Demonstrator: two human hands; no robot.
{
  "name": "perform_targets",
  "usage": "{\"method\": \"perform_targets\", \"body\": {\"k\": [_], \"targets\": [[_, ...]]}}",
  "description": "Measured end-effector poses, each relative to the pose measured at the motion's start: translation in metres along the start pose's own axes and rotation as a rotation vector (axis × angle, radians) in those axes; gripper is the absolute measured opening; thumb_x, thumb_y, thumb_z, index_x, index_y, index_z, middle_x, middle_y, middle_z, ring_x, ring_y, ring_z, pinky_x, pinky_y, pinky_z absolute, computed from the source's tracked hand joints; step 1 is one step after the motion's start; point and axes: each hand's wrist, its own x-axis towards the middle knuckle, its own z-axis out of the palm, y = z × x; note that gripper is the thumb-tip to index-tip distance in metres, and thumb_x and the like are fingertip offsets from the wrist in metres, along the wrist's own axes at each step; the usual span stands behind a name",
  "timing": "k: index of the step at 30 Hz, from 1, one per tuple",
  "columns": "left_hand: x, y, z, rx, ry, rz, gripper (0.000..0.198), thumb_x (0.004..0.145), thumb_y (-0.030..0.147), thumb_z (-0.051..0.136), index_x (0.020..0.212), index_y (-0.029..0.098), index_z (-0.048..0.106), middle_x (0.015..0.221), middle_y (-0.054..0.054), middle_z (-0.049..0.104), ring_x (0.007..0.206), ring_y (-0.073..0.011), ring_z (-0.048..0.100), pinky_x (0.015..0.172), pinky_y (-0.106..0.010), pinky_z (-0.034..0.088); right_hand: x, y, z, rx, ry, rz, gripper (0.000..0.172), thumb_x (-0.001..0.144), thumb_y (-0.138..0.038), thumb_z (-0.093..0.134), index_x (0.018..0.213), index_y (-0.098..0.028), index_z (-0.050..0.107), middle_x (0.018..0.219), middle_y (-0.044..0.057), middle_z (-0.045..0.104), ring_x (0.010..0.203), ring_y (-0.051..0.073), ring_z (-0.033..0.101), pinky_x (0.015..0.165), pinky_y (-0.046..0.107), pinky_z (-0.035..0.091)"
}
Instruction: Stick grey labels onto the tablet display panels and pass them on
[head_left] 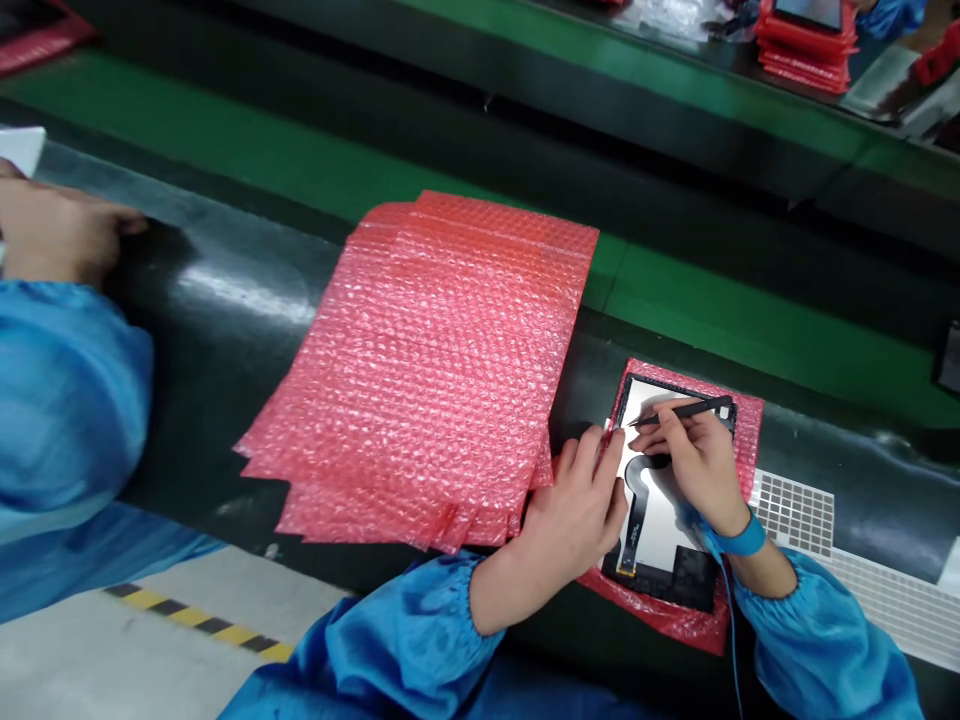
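Observation:
A flat display panel (664, 520) with a pale back and black edging lies on a red bubble bag (748, 420). A curved black ribbon cable (637, 510) runs down its back. My right hand (701, 465) is closed round black tweezers (694, 408), their tip near the panel's upper left part. My left hand (574, 510) lies at the panel's left edge, fingers stretched out and holding nothing I can see. A blue wrist strap (739, 538) with a cord circles my right wrist.
A thick pile of red bubble bags (450, 370) lies left of the panel on the dark bench (232, 390). White sticker sheets (795, 510) lie on the right. A co-worker's hand (56, 225) and blue sleeve are at far left. Red bags (806, 60) are stacked across the aisle.

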Motion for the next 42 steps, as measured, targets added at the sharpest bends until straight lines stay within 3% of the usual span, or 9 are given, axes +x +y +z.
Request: {"method": "perform_targets", "body": {"k": [3, 8, 11, 16, 20, 26, 31, 35, 42], "targets": [[-0.002, 0.0, -0.009, -0.01, -0.015, -0.097, 0.051, 0.106, 0.027, 0.051, 0.154, 0.011, 0.046, 0.13, -0.018, 0.068, 0.106, -0.0277, 0.073, 0.072, -0.032, 0.06, -0.006, -0.012, -0.009, 0.079, 0.051, -0.045, 0.041, 0.096, -0.062, 0.075, 0.102, -0.023, 0.068, 0.078, 0.004, 0.08, 0.062, 0.021, 0.079, 0.057, 0.031, 0.067], [-0.005, 0.01, -0.027, -0.028, -0.397, -0.326, 0.026, 0.111, 0.036, 0.045, 0.109, 0.017, 0.062, 0.094, -0.01, 0.076, 0.083, -0.0294, 0.08, 0.064, -0.033, 0.057, -0.036, -0.027, -0.056, 0.059, 0.203, -0.154, 0.028, 0.098, -0.053, 0.076, 0.104, -0.025, 0.071, 0.077, 0.005, 0.081, 0.062, 0.024, 0.08, 0.06, 0.037, 0.07], [-0.004, 0.015, -0.03, -0.02, -0.487, -0.362, 0.022, 0.111, 0.03, 0.043, 0.109, 0.017, 0.061, 0.098, -0.012, 0.078, 0.089, -0.0332, 0.081, 0.071, -0.038, 0.057, -0.055, -0.017, -0.094, 0.014, 0.32, -0.176, 0.026, 0.098, -0.049, 0.077, 0.105, -0.025, 0.073, 0.075, 0.004, 0.08, 0.062, 0.025, 0.08, 0.06, 0.036, 0.069], [-0.008, 0.008, -0.027, -0.148, -0.402, -0.359, 0.021, 0.11, 0.027, 0.039, 0.099, 0.02, 0.055, 0.092, -0.009, 0.074, 0.082, -0.0282, 0.076, 0.072, -0.037, 0.051, -0.074, 0.023, -0.145, -0.081, 0.437, -0.124, 0.032, 0.097, -0.053, 0.078, 0.107, -0.023, 0.074, 0.078, 0.004, 0.08, 0.065, 0.023, 0.08, 0.064, 0.033, 0.069], [-0.017, 0.004, -0.023, -0.687, -0.172, -0.329, 0.024, 0.108, 0.039, 0.042, 0.089, 0.024, 0.044, 0.08, 0.001, 0.058, 0.07, -0.0168, 0.06, 0.065, -0.03, 0.047, -0.076, 0.054, -0.162, -0.08, 0.472, -0.114, 0.04, 0.095, -0.057, 0.078, 0.107, -0.02, 0.073, 0.078, 0.006, 0.081, 0.065, 0.025, 0.08, 0.063, 0.035, 0.068], [-0.005, 0.011, -0.033, -1.182, -0.088, -0.312, 0.047, 0.091, 0.033, 0.069, 0.13, 0.029, 0.043, 0.142, -0.012, 0.06, 0.067, -0.0083, 0.062, 0.057, -0.024, 0.051, -0.073, 0.071, -0.156, -0.016, 0.455, -0.132, 0.041, 0.095, -0.059, 0.077, 0.108, -0.02, 0.074, 0.082, 0.008, 0.081, 0.067, 0.022, 0.079, 0.065, 0.033, 0.067], [0.045, 0.017, -0.071, -1.143, -0.077, -0.185, 0.048, 0.085, 0.03, 0.074, 0.128, 0.025, 0.052, 0.144, -0.014, 0.062, 0.071, -0.0086, 0.066, 0.058, -0.024, 0.054, -0.076, 0.071, -0.149, 0.055, 0.432, -0.178, 0.045, 0.094, -0.063, 0.077, 0.107, -0.019, 0.073, 0.078, 0.008, 0.08, 0.067, 0.025, 0.078, 0.065, 0.036, 0.067], [0.118, 0.02, -0.086, -1.136, -0.018, -0.138, 0.052, 0.074, 0.026, 0.08, 0.122, 0.021, 0.06, 0.13, -0.011, 0.069, 0.078, -0.0149, 0.073, 0.063, -0.026, 0.058, -0.076, 0.081, -0.145, 0.079, 0.432, -0.175, 0.049, 0.096, -0.064, 0.074, 0.111, -0.018, 0.072, 0.081, 0.008, 0.08, 0.071, 0.025, 0.078, 0.07, 0.038, 0.066], [0.28, 0.014, -0.044, -1.085, 0.171, -0.1, 0.053, 0.076, 0.019, 0.082, 0.125, 0.018, 0.064, 0.115, -0.007, 0.071, 0.096, -0.0206, 0.073, 0.077, -0.03, 0.062, -0.069, 0.09, -0.138, 0.154, 0.422, -0.18, 0.055, 0.094, -0.071, 0.071, 0.109, -0.018, 0.071, 0.08, 0.007, 0.077, 0.068, 0.022, 0.076, 0.067, 0.034, 0.064]]}}
